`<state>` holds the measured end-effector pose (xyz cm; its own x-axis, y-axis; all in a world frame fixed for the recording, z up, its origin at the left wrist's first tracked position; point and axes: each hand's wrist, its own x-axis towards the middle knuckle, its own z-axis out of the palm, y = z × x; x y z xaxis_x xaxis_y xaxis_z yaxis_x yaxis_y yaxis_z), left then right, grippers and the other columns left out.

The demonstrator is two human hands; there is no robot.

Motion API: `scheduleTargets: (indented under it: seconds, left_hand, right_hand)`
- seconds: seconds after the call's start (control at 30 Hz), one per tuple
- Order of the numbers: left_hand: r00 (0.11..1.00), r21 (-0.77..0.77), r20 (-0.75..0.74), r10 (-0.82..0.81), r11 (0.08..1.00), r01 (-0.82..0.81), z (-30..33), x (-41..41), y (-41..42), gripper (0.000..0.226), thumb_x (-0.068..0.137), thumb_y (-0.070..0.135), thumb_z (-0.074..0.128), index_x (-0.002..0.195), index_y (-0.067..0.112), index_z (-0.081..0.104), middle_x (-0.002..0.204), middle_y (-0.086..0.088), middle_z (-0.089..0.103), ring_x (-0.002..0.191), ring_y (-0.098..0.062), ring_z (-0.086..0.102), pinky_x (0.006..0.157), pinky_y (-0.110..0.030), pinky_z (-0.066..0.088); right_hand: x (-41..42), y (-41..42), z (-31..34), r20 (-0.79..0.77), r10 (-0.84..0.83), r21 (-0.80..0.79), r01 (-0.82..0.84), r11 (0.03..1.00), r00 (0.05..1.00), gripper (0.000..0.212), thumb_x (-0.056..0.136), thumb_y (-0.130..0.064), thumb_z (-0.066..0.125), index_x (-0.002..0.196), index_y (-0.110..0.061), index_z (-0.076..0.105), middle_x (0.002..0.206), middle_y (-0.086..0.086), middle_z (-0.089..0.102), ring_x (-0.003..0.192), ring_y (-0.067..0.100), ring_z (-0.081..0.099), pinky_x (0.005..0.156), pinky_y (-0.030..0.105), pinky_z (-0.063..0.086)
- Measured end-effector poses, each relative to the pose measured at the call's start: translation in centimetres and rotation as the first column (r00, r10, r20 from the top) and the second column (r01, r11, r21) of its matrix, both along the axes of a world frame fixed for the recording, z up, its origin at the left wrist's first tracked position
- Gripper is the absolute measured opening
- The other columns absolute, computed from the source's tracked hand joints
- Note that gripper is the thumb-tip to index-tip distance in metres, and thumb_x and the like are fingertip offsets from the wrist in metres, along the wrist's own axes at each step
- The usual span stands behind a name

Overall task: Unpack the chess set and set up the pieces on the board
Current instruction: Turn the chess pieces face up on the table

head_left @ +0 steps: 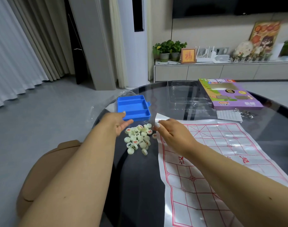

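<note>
White, round chess pieces (pixel 138 138) lie heaped on the tabletop (pixel 181 95), just left of the paper board (pixel 221 158), whose long axis runs towards the person. Nearest them, the left hand (pixel 119 123) hovers with fingers relaxed, empty, touching the blue tray (pixel 133 106). Right hand (pixel 171 132) pinches the board's far-left corner.

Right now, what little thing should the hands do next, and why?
Probably flatten the board sheet: the right hand pinches its curled-up corner, and the pieces lie heaped beside it, none on the grid. The left hand hovers open by the empty blue tray.
</note>
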<state>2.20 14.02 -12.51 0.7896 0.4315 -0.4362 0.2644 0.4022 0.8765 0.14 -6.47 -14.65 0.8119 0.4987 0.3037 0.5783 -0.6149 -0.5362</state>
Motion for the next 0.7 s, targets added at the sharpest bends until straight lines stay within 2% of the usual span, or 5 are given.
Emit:
scheduleTargets:
  seconds: [0.1,0.2,0.4,0.53,0.7]
  left_hand:
    - [0.995,0.347,-0.073,-0.07,0.933,0.091,0.1,-1.6,-0.8,0.016,0.094,0.015,0.06,0.102,0.002,0.059,0.085,-0.008,0.059,0.058,-0.014,0.056,0.05,-0.022,0.047]
    - [0.987,0.657,-0.055,-0.152,0.738,0.151,-0.1,-4.0,-2.0,0.008,0.089,0.022,0.066,0.085,0.015,0.067,0.079,0.001,0.063,0.065,-0.011,0.052,0.056,-0.023,0.04]
    - [0.959,0.792,-0.077,-0.273,0.568,0.225,-1.7,-8.3,-2.8,0.007,0.085,0.017,0.071,0.086,0.024,0.071,0.086,0.008,0.069,0.079,-0.005,0.063,0.063,-0.016,0.045]
    - [0.954,0.873,-0.175,-0.244,0.41,0.265,-3.5,-9.8,-2.6,0.02,0.081,0.021,0.075,0.099,0.025,0.071,0.094,0.009,0.067,0.084,-0.007,0.061,0.071,-0.019,0.044]
    - [0.975,0.922,-0.166,-0.148,0.326,0.207,-4.7,-10.8,-2.6,0.034,0.077,0.026,0.078,0.109,0.022,0.068,0.101,0.004,0.062,0.085,-0.01,0.058,0.072,-0.02,0.039]
  right_hand:
    - [-0.4,-0.5,-0.5,-0.006,0.02,0.003,-0.02,1.0,1.0,0.059,0.094,-0.052,0.02,0.09,-0.013,0.064,0.081,0.0,0.06,0.088,0.011,0.046,0.073,0.028,0.04]
    - [-0.6,-0.4,-0.8,-0.016,0.028,0.059,-0.027,0.998,0.999,0.051,0.098,-0.049,0.025,0.081,-0.016,0.061,0.075,-0.002,0.058,0.086,0.012,0.044,0.075,0.033,0.042]
    - [-2.2,0.9,-0.6,0.04,0.068,0.036,-0.07,0.997,0.997,0.042,0.099,-0.04,0.031,0.068,-0.024,0.054,0.067,-0.007,0.052,0.08,0.014,0.042,0.074,0.036,0.038]
    - [-3.4,1.8,-1.2,0.125,0.062,-0.073,-0.053,0.996,0.99,0.027,0.089,-0.041,0.051,0.102,-0.024,0.067,0.096,-0.007,0.065,0.092,0.012,0.043,0.08,0.031,0.033]
    - [-4.3,2.8,-2.5,0.172,-0.045,-0.091,0.062,0.994,0.984,0.033,0.082,-0.04,0.064,0.11,-0.023,0.064,0.105,-0.005,0.064,0.1,0.017,0.047,0.083,0.032,0.037]
